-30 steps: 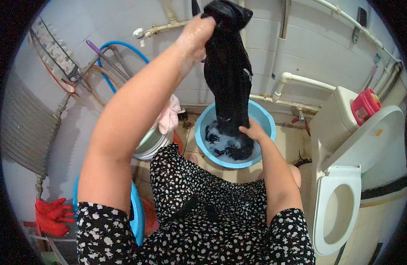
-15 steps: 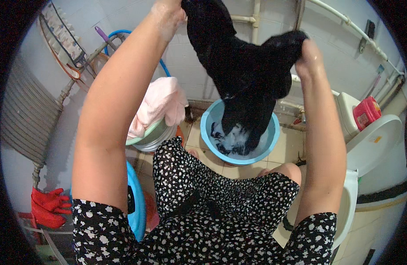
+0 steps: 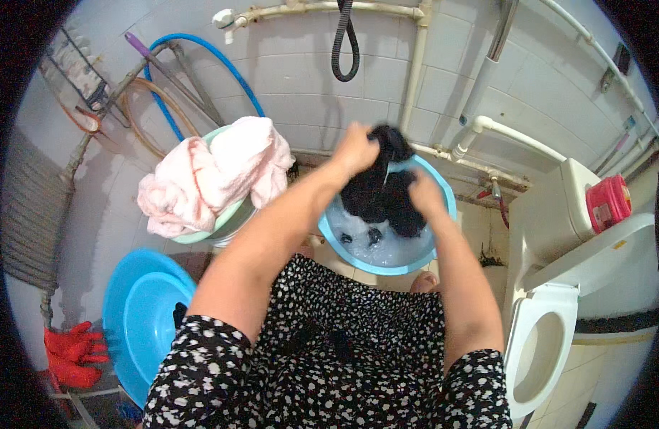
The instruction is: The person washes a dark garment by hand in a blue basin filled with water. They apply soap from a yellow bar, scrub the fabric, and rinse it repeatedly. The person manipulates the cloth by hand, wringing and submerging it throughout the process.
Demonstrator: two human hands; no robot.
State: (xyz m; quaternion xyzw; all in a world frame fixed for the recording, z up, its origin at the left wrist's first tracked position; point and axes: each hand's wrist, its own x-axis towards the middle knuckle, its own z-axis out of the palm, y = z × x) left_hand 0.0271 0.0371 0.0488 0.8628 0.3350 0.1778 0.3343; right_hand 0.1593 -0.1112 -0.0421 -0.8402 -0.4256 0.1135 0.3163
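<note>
A black wet garment (image 3: 383, 189) hangs bunched between my hands over a light blue basin (image 3: 447, 191) of cloudy, sudsy water. My left hand (image 3: 356, 150) is closed round its upper left part, above the basin's far side. My right hand (image 3: 426, 194), slightly blurred, grips its right side, lower and nearer the rim. The garment's lower folds reach the water. Small dark bits of cloth break the surface near the front of the basin; whether they belong to the same garment I cannot tell.
Left of the basin, a pale pink towel (image 3: 233, 168) is heaped on a light green tub (image 3: 225, 227). A larger blue basin (image 3: 140, 307) stands nearer me on the left, beside red gloves (image 3: 75, 354). On the right is a toilet (image 3: 542, 350) with its lid raised. Pipes run along the tiled wall.
Both hands have come down from high above the basin, bringing the black garment lower and bunching it. My hands are now closer together, and the view takes in more of the wall.
</note>
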